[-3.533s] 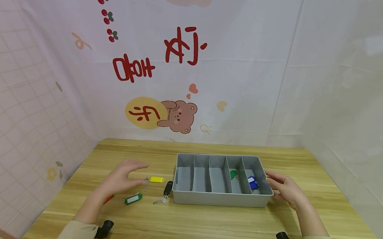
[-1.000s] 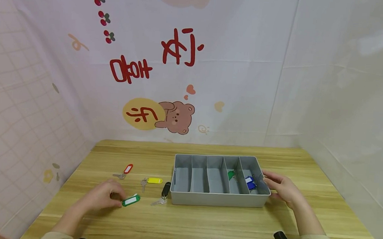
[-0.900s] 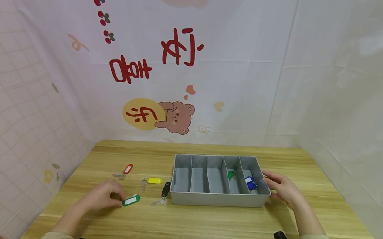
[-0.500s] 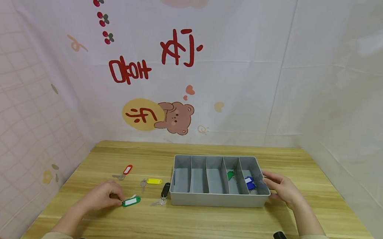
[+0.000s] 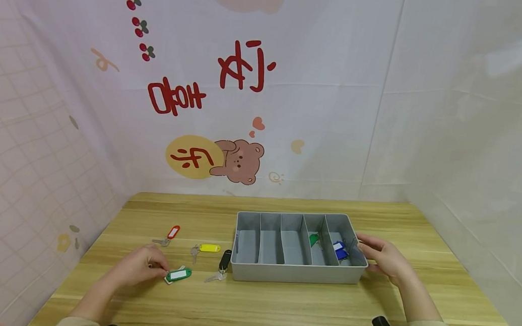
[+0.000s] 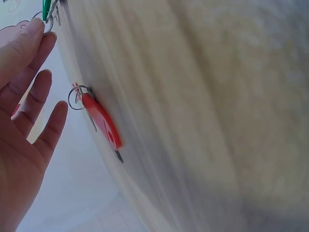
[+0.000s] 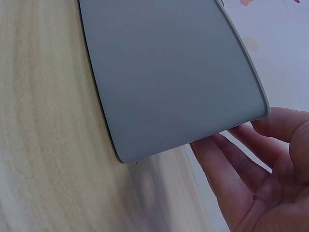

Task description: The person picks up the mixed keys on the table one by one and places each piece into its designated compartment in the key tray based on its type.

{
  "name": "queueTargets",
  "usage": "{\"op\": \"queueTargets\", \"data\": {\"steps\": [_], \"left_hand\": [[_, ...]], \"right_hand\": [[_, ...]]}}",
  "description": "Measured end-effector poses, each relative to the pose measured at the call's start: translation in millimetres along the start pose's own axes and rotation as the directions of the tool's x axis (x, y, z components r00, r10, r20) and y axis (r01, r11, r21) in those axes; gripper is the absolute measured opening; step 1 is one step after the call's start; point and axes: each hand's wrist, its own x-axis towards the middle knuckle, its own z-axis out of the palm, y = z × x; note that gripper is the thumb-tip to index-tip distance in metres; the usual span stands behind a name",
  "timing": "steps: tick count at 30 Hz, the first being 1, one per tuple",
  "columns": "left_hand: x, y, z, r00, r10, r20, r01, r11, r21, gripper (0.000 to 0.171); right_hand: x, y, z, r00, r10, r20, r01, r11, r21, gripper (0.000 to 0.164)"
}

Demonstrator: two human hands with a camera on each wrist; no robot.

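My left hand [image 5: 142, 266] pinches the ring end of a green key tag [image 5: 178, 275] with thumb and index finger, at the front left of the table. In the left wrist view, the metal ring [image 6: 48, 26] sits at those fingertips, while the other fingers are spread. Behind this hand lies a red key tag [image 5: 173, 232] with its key. A yellow key tag [image 5: 210, 248] and a black key tag [image 5: 225, 259] lie further right. My right hand [image 5: 388, 258] holds the right end of a grey divided tray [image 5: 296, 275], thumb at the rim, fingers against the outer wall.
Inside the tray, a green tag [image 5: 313, 239] lies in the fourth compartment from the left and blue tags [image 5: 339, 250] in the rightmost one. A printed white curtain [image 5: 328, 112] hangs behind the wooden table [image 5: 250, 314].
From beside the yellow tag, my left hand has come down and toward me and taken hold of the green tag, which has since tilted slightly. My right hand stays at the tray.
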Motion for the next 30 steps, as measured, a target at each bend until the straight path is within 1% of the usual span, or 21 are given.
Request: {"op": "queueTargets", "data": {"steps": [5, 11, 16, 21, 24, 30], "left_hand": [[1.2, 0.5, -2.3, 1.0, -0.007, -0.025, 0.007, 1.0, 0.012, 0.018], [4.5, 3.1, -5.1, 0.997, -0.071, -0.042, 0.072, 0.997, 0.021, 0.018], [6.7, 7.4, -8.2, 0.99, -0.135, -0.047, 0.135, 0.991, -0.001, 0.013], [8.8, 10.7, -9.7, 0.984, -0.161, -0.07, 0.159, 0.987, -0.029, 0.009], [10.5, 11.9, -10.2, 0.982, -0.178, -0.071, 0.174, 0.983, -0.049, 0.009], [12.6, 13.5, -9.8, 0.967, -0.239, -0.086, 0.234, 0.971, -0.055, 0.01]], "right_hand": [[-0.5, -0.5, -0.5, 1.0, -0.002, 0.009, 0.002, 1.0, 0.002, 0.059], [-0.2, -0.3, -0.5, 1.0, -0.001, -0.002, 0.001, 1.0, 0.013, 0.059], [0.1, 0.3, -0.2, 1.0, -0.001, -0.005, 0.001, 1.0, 0.018, 0.058], [0.3, 0.6, 0.0, 1.0, -0.004, -0.003, 0.004, 1.0, 0.02, 0.059], [0.1, 0.5, -0.3, 1.0, 0.0, -0.006, 0.0, 1.0, 0.013, 0.059], [-0.3, -0.2, -0.2, 1.0, 0.003, -0.012, -0.003, 1.0, -0.007, 0.059]]}}
